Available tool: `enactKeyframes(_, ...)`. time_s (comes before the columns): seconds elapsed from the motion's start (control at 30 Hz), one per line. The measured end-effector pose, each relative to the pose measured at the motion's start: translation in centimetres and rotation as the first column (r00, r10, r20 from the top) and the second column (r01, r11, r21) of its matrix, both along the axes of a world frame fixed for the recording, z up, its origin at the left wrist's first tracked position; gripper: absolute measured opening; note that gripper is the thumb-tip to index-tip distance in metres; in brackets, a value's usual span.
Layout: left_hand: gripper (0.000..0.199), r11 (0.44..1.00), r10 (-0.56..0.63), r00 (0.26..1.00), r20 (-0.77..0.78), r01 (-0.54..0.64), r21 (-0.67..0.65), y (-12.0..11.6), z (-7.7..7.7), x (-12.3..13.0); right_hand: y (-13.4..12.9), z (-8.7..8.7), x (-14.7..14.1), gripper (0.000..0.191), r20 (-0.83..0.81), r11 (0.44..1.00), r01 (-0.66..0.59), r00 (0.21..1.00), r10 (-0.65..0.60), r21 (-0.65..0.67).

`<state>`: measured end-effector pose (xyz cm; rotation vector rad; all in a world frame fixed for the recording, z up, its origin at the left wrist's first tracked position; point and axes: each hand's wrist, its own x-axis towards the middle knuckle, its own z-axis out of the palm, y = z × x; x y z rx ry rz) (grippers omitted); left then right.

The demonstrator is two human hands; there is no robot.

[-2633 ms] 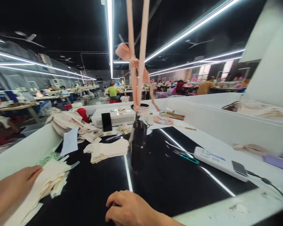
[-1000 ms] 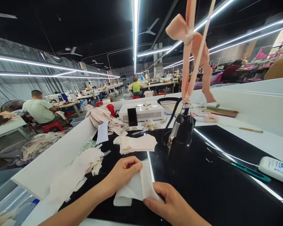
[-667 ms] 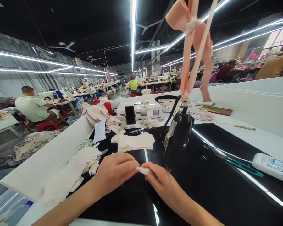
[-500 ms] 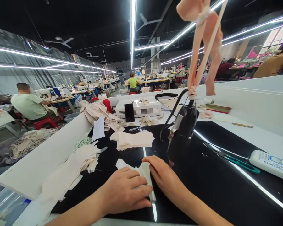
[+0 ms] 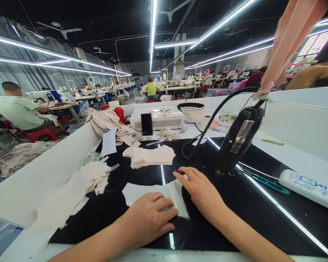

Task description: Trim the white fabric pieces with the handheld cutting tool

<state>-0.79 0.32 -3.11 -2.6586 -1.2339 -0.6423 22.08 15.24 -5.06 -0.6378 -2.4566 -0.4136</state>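
Observation:
A pale fabric piece lies spread on the glossy black surface, with a greenish-white strip at its right part. Pressed flat over the fabric is my left hand, its fingers slightly apart across the strip. My right hand rests at the strip's upper right edge, fingers stretched out and apart, gripping nothing visible. Beyond them lies a stack of pale cut pieces. A black hand tool hangs on a pink fabric tie to the right of my right hand.
More cut pieces lie at the left by a white partition. A white box and phone stand behind. Teal scissors and a white bottle are at right. Co-workers sit farther off.
The fabric shows more widely, its strip now opened flat. My right hand has moved up and right, off the strip's side, with fingers more spread. The hanging tool has swung right.

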Motion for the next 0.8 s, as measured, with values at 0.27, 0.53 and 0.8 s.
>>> enactKeyframes(0.27, 0.027, 0.999, 0.010, 0.999, -0.033, -0.011, -0.035, 0.2, 0.0, 0.5, -2.2, 1.5, 0.8, 0.027, 0.013, 0.985, -0.100, 0.995, 0.100, 0.137)
enactKeyframes(0.53, 0.024, 0.995, -0.011, 1.000, -0.007, 0.011, -0.096, 0.6, 0.2, 1.1, -4.0, 7.9, 4.4, 0.055, -0.411, 0.834, 0.072, 0.891, 0.192, 0.547)
enactKeyframes(0.8, 0.014, 0.994, -0.025, 0.997, 0.067, 0.032, -0.104, 0.7, 1.3, 1.0, -3.2, 8.6, -0.2, 0.096, -0.852, 0.905, -0.275, 0.500, -0.155, -0.326)
